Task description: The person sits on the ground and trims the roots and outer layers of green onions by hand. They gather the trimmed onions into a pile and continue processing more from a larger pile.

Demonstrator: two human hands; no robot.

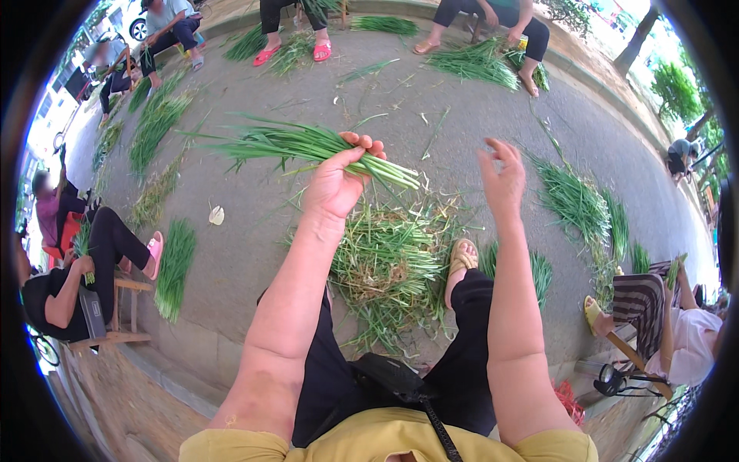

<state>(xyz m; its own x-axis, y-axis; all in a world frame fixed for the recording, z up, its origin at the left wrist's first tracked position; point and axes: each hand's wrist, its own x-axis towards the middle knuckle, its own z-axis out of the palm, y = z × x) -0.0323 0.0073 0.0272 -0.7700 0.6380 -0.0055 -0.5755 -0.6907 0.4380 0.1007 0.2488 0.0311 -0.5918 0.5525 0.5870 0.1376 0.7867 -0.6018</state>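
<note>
My left hand (337, 182) is closed round a bunch of green chives (281, 143), held above the pavement. Their pale stem ends stick out to the right of my fingers, and the long leaves spread to the left. Off to the right, my right hand (504, 175) is raised, fingers loosely bent and apart from the thumb, and I see nothing in it. Between my feet lies a heap of loose chives and yellowed leaf scraps (389, 258), below and just beyond both hands.
Bundles of chives lie at the right (573, 202) and left (175, 266). Several people sit around in a ring, one at the left with a chive bunch (82, 245) in hand. A black bag (389, 377) rests on my lap. A pale leaf (216, 215) lies on the pavement.
</note>
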